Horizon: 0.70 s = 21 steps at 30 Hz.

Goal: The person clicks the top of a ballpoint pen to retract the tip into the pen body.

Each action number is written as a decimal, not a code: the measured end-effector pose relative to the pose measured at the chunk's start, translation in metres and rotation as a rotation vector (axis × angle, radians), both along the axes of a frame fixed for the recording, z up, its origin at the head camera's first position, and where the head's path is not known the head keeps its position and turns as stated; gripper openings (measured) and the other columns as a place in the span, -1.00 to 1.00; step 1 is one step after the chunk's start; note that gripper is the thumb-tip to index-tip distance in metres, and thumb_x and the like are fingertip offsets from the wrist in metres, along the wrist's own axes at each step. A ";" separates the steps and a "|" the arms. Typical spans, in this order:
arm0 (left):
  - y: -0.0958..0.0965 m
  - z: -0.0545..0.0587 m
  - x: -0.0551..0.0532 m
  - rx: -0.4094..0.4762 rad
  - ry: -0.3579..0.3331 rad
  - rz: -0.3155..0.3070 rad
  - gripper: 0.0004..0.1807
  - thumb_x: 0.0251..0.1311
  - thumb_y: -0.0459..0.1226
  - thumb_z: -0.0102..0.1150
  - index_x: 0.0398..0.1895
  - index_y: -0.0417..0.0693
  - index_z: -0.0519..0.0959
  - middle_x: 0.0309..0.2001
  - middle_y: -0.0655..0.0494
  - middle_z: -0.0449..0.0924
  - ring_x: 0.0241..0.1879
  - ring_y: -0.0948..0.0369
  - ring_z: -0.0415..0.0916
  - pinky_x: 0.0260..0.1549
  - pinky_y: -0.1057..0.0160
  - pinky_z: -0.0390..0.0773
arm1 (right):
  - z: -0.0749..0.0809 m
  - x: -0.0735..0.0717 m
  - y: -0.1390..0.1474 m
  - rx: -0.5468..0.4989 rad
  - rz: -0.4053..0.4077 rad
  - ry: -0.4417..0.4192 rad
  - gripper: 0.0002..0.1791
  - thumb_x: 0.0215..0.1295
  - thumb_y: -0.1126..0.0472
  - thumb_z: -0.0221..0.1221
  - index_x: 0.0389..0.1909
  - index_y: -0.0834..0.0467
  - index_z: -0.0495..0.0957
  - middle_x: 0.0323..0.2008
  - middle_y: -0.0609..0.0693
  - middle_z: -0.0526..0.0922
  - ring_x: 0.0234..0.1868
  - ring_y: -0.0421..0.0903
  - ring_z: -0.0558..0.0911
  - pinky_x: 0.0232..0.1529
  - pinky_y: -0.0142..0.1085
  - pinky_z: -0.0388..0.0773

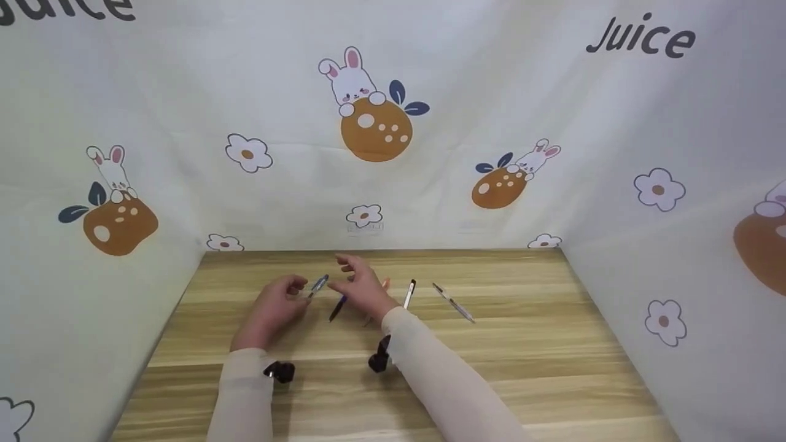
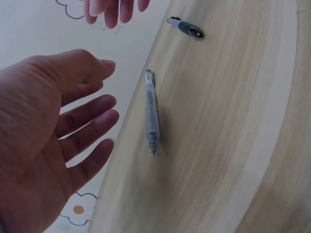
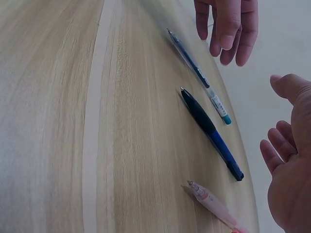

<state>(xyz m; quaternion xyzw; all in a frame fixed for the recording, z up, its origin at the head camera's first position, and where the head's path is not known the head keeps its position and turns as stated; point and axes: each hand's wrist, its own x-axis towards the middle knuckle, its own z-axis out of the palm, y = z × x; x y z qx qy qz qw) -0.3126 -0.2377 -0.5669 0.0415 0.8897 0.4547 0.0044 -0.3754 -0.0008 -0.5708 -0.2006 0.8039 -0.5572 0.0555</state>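
A clear gel pen with a teal end lies on the wooden table, tip toward the person. Beside it, my left hand hovers with loosely bent fingers, apart from the pen in the left wrist view. My right hand is held over the row of pens, thumb and fingers spread, nothing between them. Below its palm lies a dark blue pen with a black grip. A pink pen sits partly hidden under that hand in the head view.
To the right of my right hand lie a white pen with a black end and a clear pen with a dark end. Printed cloth walls enclose the table at the back and both sides.
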 end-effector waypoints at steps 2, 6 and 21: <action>-0.001 -0.001 0.000 -0.002 0.000 0.005 -0.44 0.41 -0.29 0.42 0.42 -0.26 0.56 0.34 -0.28 0.61 0.34 -0.23 0.56 0.37 -0.31 0.51 | 0.000 0.000 -0.002 0.005 0.003 0.004 -0.25 0.46 0.18 0.46 0.60 0.07 0.43 0.41 -0.01 0.54 0.44 0.02 0.53 0.47 -0.08 0.51; -0.002 -0.003 0.000 -0.013 0.004 0.011 -0.46 0.41 -0.29 0.43 0.39 -0.25 0.58 0.31 -0.27 0.62 0.33 -0.22 0.56 0.36 -0.32 0.52 | 0.001 0.001 -0.006 -0.005 0.011 0.005 -0.25 0.45 0.17 0.48 0.60 0.04 0.44 0.40 0.01 0.54 0.44 0.05 0.53 0.49 -0.01 0.49; 0.004 -0.006 -0.001 -0.061 -0.033 0.029 -0.54 0.39 -0.34 0.43 0.31 -0.28 0.62 0.20 -0.22 0.68 0.16 -0.12 0.65 0.23 -0.22 0.62 | -0.004 0.003 -0.014 -0.024 0.026 -0.047 -0.29 0.48 0.21 0.45 0.59 0.08 0.45 0.45 0.12 0.52 0.49 0.22 0.49 0.47 0.03 0.50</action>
